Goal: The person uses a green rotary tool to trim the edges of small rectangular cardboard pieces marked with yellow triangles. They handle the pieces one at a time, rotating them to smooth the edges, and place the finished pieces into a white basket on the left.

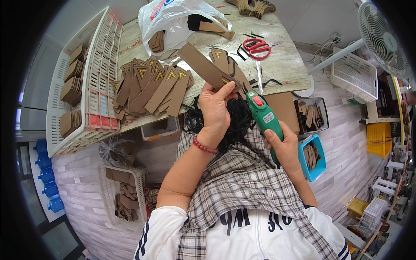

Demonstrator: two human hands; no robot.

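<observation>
My left hand pinches the near end of a brown stitched strap between thumb and fingers. A yellow mark shows beside the thumb. My right hand is wrapped around a green handheld power tool with a red button on top. Its tip points at the strap's held end; I cannot tell whether they touch. Below the strap, a tangle of black strips lies on my lap. To the left, several similar straps with yellow chevrons are heaped on the table, and more straps lie just behind the held one.
Red-handled scissors lie on the table at right. A white plastic bag stands at the back. A tall white crate holds brown pieces at left. Right of my knees are a blue bin and a fan.
</observation>
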